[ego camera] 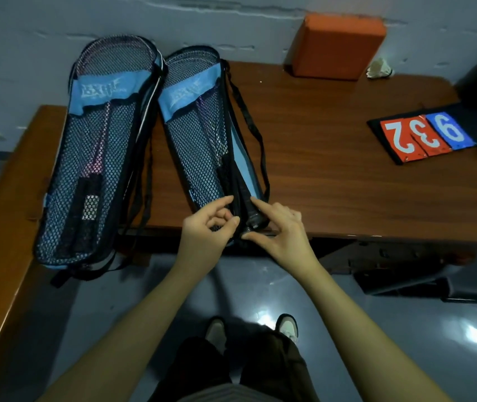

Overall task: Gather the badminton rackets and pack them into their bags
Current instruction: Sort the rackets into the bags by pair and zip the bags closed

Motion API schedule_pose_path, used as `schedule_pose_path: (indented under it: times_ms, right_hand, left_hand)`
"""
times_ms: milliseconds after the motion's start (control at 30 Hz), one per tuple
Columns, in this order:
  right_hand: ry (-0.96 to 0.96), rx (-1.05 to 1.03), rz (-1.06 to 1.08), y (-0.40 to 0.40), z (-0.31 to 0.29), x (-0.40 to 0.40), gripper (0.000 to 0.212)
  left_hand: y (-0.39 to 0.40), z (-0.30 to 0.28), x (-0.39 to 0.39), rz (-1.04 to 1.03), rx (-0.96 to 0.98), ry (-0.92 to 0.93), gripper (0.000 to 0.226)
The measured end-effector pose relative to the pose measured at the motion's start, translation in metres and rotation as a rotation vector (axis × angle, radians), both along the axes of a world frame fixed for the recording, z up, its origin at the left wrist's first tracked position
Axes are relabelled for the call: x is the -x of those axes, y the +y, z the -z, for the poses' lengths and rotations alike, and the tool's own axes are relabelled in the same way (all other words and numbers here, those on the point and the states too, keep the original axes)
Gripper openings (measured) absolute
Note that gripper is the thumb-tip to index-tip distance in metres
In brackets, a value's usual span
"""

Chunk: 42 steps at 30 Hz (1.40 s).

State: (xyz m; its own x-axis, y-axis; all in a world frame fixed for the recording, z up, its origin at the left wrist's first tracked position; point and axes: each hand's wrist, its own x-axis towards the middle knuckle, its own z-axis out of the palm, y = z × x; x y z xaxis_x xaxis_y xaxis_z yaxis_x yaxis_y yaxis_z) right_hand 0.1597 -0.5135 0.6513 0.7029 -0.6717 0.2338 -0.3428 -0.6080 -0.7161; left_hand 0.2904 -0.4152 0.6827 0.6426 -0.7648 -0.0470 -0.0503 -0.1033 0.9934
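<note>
Two blue-and-black mesh racket bags lie side by side across the brown table [333, 175]. The left bag [100, 158] holds a pink-shafted racket and hangs over the table's near edge. Rackets show through the mesh of the right bag [199, 134], and a black racket handle [250, 211] sticks out of its near opening. My left hand [211, 224] pinches the mesh edge of that opening. My right hand [277, 227] pinches the other side at the handle's butt, forefinger laid along the grip.
An orange block [337, 44] and a white shuttlecock [379, 69] sit at the table's far edge by the wall. A flip scoreboard [423, 134] with red and blue number cards lies at the right. A lighter wooden table [2, 233] adjoins on the left. Bag straps [248, 117] trail loose.
</note>
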Motion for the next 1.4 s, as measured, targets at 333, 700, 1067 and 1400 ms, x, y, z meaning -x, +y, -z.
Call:
schedule_pose_path:
  times_ms: [333,700,1067,1400]
  right_hand:
    - [0.027,-0.082,-0.083,0.002,-0.009,0.004,0.045]
    - [0.134,0.008,-0.081,0.01,0.012,0.012,0.043]
    - [-0.198,-0.567,0.28,0.015,-0.001,0.0,0.053]
    - [-0.176,-0.805,0.2,0.0,0.002,-0.013,0.03]
  left_hand:
    - [-0.002,0.0,-0.006,0.022,-0.01,0.141,0.036]
    - [0.002,0.015,-0.002,0.045,-0.003,0.094,0.034]
    - [0.0,0.018,0.009,0.048,-0.057,0.15,0.033]
    - [0.0,0.022,0.01,-0.003,-0.159,0.157,0.029]
